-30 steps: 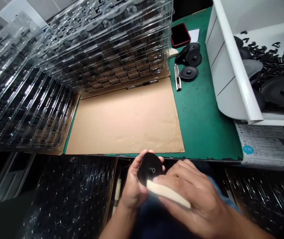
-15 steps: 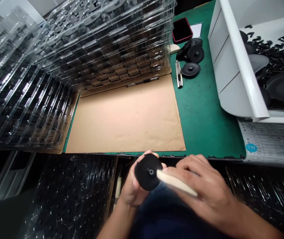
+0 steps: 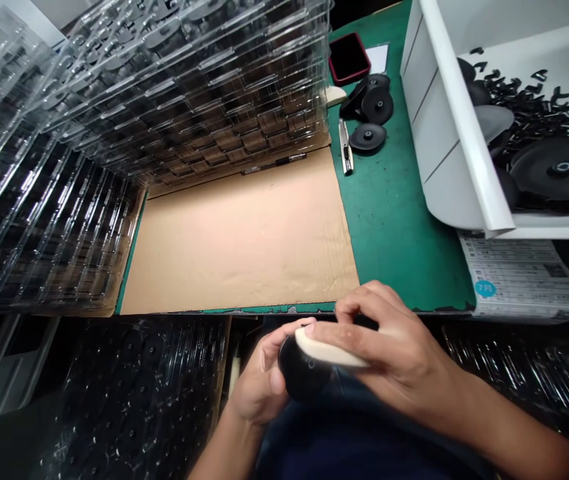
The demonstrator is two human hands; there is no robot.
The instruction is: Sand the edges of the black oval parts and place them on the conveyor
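Note:
Near the front edge of the bench, my left hand (image 3: 260, 383) is closed on the rim of a round black disc (image 3: 300, 379) with a small ring at its centre. My right hand (image 3: 394, 340) grips a pale cream, flat tool with a rounded end (image 3: 332, 352); its exact kind does not show. The tool lies across the upper right of the disc's face and covers part of it. Whether it presses on the disc or just hovers over it, I cannot tell. The fingers behind the disc are hidden.
Stacked clear plastic trays (image 3: 204, 87) stand behind and left of a cardboard sheet (image 3: 239, 247). On the green bench top (image 3: 389, 220) lie a utility knife (image 3: 346, 148) and several black discs (image 3: 368, 137). A white bin (image 3: 464, 120) at right holds discs and small black clips.
The cream tool has moved up and left, from the disc's right edge to across its upper face. The disc has tilted. The whole view has shifted slightly.

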